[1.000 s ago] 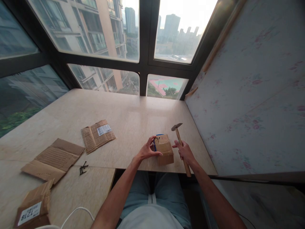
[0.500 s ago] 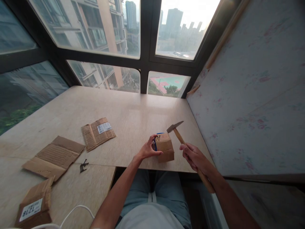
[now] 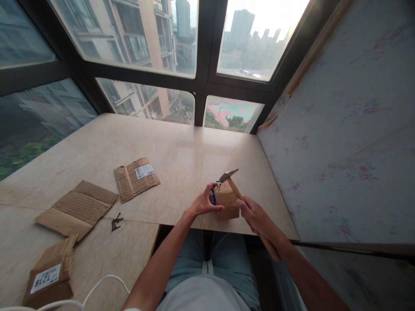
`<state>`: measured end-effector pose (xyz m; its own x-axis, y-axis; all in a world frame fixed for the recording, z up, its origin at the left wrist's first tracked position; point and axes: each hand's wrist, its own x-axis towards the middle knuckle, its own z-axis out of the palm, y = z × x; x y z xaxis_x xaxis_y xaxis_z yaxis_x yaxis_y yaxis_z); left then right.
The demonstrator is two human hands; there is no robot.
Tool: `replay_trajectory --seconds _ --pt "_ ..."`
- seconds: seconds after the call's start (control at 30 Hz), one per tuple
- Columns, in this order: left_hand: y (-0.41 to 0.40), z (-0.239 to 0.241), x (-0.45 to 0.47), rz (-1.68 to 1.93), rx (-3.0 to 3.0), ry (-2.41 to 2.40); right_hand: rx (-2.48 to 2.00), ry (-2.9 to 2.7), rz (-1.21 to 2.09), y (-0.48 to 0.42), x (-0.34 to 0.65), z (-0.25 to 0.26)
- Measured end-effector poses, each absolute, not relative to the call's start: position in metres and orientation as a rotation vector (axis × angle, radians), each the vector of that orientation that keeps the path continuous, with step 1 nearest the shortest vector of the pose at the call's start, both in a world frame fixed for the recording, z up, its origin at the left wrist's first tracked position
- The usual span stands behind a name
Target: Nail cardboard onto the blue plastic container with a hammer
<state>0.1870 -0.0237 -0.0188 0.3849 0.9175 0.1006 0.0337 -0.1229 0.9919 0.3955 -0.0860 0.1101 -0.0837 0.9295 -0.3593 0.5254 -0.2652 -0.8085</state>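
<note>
A small cardboard box stands near the front edge of the counter. My left hand grips its left side, thumb along the near face and fingers at the top. Beside those fingers, small dark nails or screws stick up from the box top; which of the two I cannot tell. Something blue shows at the box's left side, partly hidden by the hand. My right hand is closed around the wooden handle of a hammer. The hammer head hangs over the box top, close to the dark pieces.
To the left on the counter lie two flattened cardboard pieces and a loose pile of dark screws or nails. A folded box with a label and a white cable occupy the near left. A patterned wall bounds the right.
My right hand and the hammer have moved left and the head has come over the box top. My left hand keeps its hold on the box. The view has shifted slightly.
</note>
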Motion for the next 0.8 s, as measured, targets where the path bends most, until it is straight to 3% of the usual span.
replay_trajectory --seconds 0.8 --pt "-0.024 -0.022 0.188 0.944 1.528 0.958 -1.741 -1.524 1.260 -0.093 0.393 0.095"
